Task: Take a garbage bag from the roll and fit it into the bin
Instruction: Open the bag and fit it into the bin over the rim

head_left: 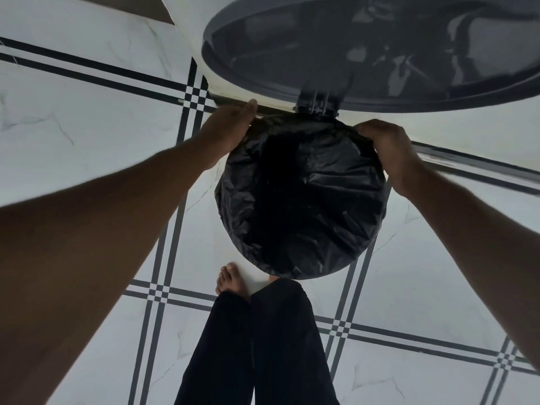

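Note:
A black garbage bag [315, 200] lines a round bin seen from straight above, its crinkled plastic folded over the whole rim, so the bin's own wall is hidden. The bin's dark lid [380, 54] stands open behind it on a hinge [317, 105]. My left hand [230, 127] presses the bag's edge at the far left of the rim. My right hand [385, 144] grips the bag's edge at the far right of the rim, fingers curled over it. No roll of bags is in sight.
The floor is white marble-like tile [73, 127] with black line borders. My bare left foot [232, 280] and my dark trouser legs [257, 346] stand right in front of the bin. A wall base runs behind the bin.

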A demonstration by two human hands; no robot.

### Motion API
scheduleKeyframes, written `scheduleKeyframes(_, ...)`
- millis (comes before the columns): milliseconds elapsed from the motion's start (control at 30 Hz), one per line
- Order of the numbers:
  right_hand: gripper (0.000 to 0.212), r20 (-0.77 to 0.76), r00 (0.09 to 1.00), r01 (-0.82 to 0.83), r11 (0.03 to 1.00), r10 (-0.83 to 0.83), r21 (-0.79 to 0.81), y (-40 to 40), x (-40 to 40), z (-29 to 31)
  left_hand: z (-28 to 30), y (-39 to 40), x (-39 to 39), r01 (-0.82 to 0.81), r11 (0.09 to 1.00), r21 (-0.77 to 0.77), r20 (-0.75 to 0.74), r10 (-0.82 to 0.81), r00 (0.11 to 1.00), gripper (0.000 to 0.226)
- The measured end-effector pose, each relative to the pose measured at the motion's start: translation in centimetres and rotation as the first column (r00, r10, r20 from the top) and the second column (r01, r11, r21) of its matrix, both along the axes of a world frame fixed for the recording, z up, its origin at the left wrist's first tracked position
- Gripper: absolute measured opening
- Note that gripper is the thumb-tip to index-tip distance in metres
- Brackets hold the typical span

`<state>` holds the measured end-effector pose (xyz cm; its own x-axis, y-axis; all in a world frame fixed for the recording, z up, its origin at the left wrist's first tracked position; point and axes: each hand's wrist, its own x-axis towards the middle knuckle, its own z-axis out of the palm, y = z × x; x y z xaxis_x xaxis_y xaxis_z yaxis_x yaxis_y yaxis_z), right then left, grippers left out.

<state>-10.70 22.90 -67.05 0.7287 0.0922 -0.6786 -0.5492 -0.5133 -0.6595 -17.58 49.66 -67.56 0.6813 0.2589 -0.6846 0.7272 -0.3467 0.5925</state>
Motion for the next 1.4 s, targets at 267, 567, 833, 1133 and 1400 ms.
scheduleKeyframes(267, 0.027, -0.075, 0.997, 0.015, 1.000, -0.017, -0.018, -3.4, -2.2, 0.3, -0.1, 0.9, -3.5, -0.192, 0.957, -0.216, -0.132, 0.167, 0.977, 0.054)
scheduleKeyframes(567, 0.027, -0.044, 0.994, 0.092, 0.993, -0.096, -0.077, -2.8, -2.2, 0.1, 0.5, 0.4, -4.8, -0.205, 0.978, 0.026, 0.021, 0.204, 0.979, 0.062)
scheduleKeyframes(833, 0.038, -0.171, 0.973, 0.151, 0.987, -0.158, -0.051, -3.1, -2.8, 0.6, 1.3, 0.5, -5.4, -0.211, 0.963, -0.168, -0.116, 0.193, 0.974, 0.052)
scheduleKeyframes(1133, 0.035, -0.020, 0.972, 0.226, 0.956, -0.234, -0.188, -5.2, -5.5, 0.6, 2.0, 0.2, -8.3, -0.257, 0.956, 0.139, 0.103, 0.244, 0.964, 0.035)
scheduleKeyframes(1400, 0.051, -0.130, 0.961, 0.230, 0.965, -0.246, -0.125, -4.9, -6.3, 0.4, 1.9, -0.4, -8.3, -0.317, 0.935, -0.160, -0.165, 0.291, 0.942, 0.059)
